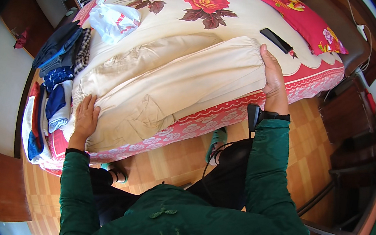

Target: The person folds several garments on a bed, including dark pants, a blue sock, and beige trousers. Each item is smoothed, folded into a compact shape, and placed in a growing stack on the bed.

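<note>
Beige trousers (180,63) lie stretched across the near side of a bed with a floral cover (172,17). My left hand (86,117) rests flat on their left end, fingers slightly spread. At the far right end, my right hand (272,70) holds the gathered hem, thumb on top; its other fingers are hidden behind or under the cloth. One leg lies towards me, and a pocket flap with creased cloth shows near the bed's front edge. The second leg lies partly behind it.
Folded dark clothes (56,45) and more folded garments (57,105) are stacked at the bed's left edge. A white plastic bag (115,20) sits behind the trousers. A black phone (275,40) lies near a red pillow (301,22). Dark wooden furniture (351,109) stands at right.
</note>
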Available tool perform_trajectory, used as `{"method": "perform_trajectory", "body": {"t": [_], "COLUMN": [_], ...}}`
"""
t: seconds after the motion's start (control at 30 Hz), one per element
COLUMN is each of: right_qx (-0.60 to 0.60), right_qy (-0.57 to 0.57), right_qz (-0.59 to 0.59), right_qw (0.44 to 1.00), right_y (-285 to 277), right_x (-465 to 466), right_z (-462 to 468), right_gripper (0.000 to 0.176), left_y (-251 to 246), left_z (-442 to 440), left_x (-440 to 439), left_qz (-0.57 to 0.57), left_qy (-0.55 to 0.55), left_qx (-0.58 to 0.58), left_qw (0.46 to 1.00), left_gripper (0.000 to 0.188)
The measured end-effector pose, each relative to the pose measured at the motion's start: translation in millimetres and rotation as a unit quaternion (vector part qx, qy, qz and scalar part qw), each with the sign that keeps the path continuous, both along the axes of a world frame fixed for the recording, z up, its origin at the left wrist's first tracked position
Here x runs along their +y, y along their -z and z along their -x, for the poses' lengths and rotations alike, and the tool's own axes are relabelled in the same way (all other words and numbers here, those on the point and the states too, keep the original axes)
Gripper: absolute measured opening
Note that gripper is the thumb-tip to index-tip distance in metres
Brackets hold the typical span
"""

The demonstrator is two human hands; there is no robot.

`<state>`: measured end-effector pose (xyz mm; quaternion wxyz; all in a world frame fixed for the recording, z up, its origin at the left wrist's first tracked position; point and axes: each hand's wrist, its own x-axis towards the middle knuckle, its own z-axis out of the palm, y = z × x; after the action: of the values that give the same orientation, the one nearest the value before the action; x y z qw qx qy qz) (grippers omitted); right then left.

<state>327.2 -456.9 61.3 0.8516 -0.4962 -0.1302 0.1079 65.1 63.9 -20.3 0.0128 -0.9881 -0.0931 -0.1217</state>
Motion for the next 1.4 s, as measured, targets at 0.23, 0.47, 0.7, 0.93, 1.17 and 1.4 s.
{"method": "perform_trajectory", "body": {"t": [0.23, 0.47, 0.7, 0.93, 1.17, 1.4], "right_qx": [-0.012, -0.023, -0.015, -0.077, -0.239, -0.147], "right_qy": [-0.002, 0.023, 0.015, 0.171, 0.209, 0.176], "right_qz": [-0.02, -0.035, -0.047, 0.355, 0.577, 0.664], "right_qw": [1.0, 0.999, 0.999, 0.916, 0.753, 0.712], "right_y": [-3, 1, 10, 48, 73, 72], "right_x": [1, 0, -2, -1, -1, 20], "right_z": [3, 2, -6, -40, -47, -42], "right_gripper": [0.044, 0.044, 0.048, 0.035, 0.045, 0.038], "left_y": [-1, 0, 2, -3, -25, -30], "left_z": [1, 3, 3, 5, 11, 44], "left_x": [-3, -4, -6, -8, -40, -124], "left_qz": [0.002, -0.003, -0.011, 0.004, 0.012, 0.056], "left_qy": [-0.001, 0.012, 0.018, 0.015, 0.036, 0.224], "left_qx": [-0.012, -0.03, -0.053, -0.053, -0.13, -0.056], "left_qw": [1.0, 0.999, 0.998, 0.998, 0.991, 0.971], "left_gripper": [0.049, 0.048, 0.047, 0.047, 0.053, 0.058]}}
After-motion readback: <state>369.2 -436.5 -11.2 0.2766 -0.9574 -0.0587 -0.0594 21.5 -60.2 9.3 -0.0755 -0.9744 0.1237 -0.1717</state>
